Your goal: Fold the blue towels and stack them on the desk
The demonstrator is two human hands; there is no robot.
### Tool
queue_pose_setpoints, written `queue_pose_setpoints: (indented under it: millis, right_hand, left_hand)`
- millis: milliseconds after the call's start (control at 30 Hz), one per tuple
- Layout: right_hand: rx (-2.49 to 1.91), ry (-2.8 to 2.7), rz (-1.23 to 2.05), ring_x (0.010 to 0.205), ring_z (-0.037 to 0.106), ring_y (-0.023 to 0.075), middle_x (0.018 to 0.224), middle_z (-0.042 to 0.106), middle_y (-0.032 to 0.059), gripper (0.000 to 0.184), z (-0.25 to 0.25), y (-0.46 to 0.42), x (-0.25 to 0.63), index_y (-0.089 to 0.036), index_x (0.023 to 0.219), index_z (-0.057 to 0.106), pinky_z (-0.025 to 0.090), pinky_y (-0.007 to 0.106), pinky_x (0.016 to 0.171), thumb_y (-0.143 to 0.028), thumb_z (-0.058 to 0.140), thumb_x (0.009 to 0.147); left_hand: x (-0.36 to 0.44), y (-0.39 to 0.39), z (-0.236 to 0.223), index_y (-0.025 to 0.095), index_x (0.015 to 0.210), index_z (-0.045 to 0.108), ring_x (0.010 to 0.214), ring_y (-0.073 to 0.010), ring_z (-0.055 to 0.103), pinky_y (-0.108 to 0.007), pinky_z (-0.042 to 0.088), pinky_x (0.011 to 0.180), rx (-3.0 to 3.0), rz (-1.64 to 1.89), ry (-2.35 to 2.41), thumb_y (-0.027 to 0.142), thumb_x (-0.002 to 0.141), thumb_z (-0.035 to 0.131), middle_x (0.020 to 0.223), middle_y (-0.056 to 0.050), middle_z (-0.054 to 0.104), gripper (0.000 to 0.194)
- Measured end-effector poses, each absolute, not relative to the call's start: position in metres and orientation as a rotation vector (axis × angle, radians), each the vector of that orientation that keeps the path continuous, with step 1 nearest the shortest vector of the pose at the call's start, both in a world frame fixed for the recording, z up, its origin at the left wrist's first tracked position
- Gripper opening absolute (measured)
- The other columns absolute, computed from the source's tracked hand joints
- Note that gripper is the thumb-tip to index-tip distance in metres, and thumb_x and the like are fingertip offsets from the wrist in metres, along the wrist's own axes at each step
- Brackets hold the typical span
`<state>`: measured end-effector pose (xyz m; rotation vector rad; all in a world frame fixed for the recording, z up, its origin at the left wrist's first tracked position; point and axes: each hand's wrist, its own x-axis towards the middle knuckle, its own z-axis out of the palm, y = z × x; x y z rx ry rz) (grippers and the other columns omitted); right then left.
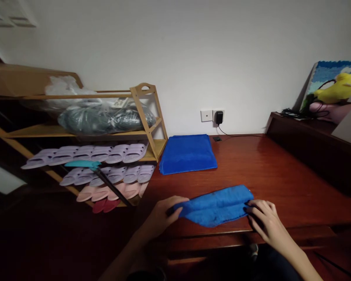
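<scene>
A blue cloth (219, 205), folded into a long strip, is stretched between my hands just above the front edge of the reddish-brown wooden table (275, 175). Its left end is pinched between the thumb and fingers of my left hand (168, 212). My right hand (265, 218) grips the lower right corner, fingers curled onto the fabric. Farther back on the table's left side lies a darker blue cloth (188, 154), folded flat into a square with layered edges. Neither hand touches that one.
Left of the table stands a wooden shoe rack (148, 113) with lilac slippers (134, 153), pink slippers (105, 192) and plastic-wrapped bundles (105, 119). A teal-topped black pole (112, 183) leans before it. A black plug adapter (219, 117) trails a cable. A raised ledge (304, 128) borders the right.
</scene>
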<state>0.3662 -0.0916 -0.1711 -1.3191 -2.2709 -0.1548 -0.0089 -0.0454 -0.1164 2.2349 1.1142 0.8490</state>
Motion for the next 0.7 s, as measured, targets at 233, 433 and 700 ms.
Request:
queue_pose_setpoints:
  millis: [233, 433, 700]
  right_hand:
    - [-1.254, -2.344, -0.059, 0.1, 0.056, 0.0187, 0.106, 0.061, 0.0082, 0.021, -0.168, -0.101, 0.372, -0.022, 0.108, 0.055, 0.038, 0.038, 0.089, -0.02, 0.047, 0.089]
    - [-1.206, -2.344, -0.034, 0.102, 0.056, 0.0208, 0.109, 0.061, 0.0083, 0.025, -0.159, -0.111, 0.373, -0.023, 0.112, 0.054, 0.042, 0.037, 0.089, -0.021, 0.05, 0.087]
    - [-1.171, -2.303, 0.129, 0.09, 0.06, 0.0202, 0.097, 0.063, 0.0069, 0.014, -0.135, -0.115, 0.363, -0.023, 0.098, 0.056, 0.047, 0.035, 0.084, -0.021, 0.049, 0.087]
  left_hand:
    - [-0.01, -0.006, -0.123, 0.02, 0.113, 0.061, 0.09, -0.0174, 0.064, -0.026, 0.051, 0.076, 2.009, 0.894, 1.264, 0.026, 0.083, 0.051, 0.109, -0.004, 0.067, 0.032]
    - [-0.002, 0.031, -0.137, 0.019, 0.107, 0.062, 0.095, -0.0192, 0.062, -0.033, 0.049, 0.084, 2.236, 0.821, 1.332, 0.019, 0.084, 0.047, 0.106, -0.007, 0.066, 0.027]
    - [0.026, -0.028, -0.106, 0.019, 0.106, 0.059, 0.097, -0.0207, 0.055, -0.036, 0.044, 0.088, 2.65, 0.941, 1.181, 0.024, 0.09, 0.045, 0.104, -0.008, 0.061, 0.022]
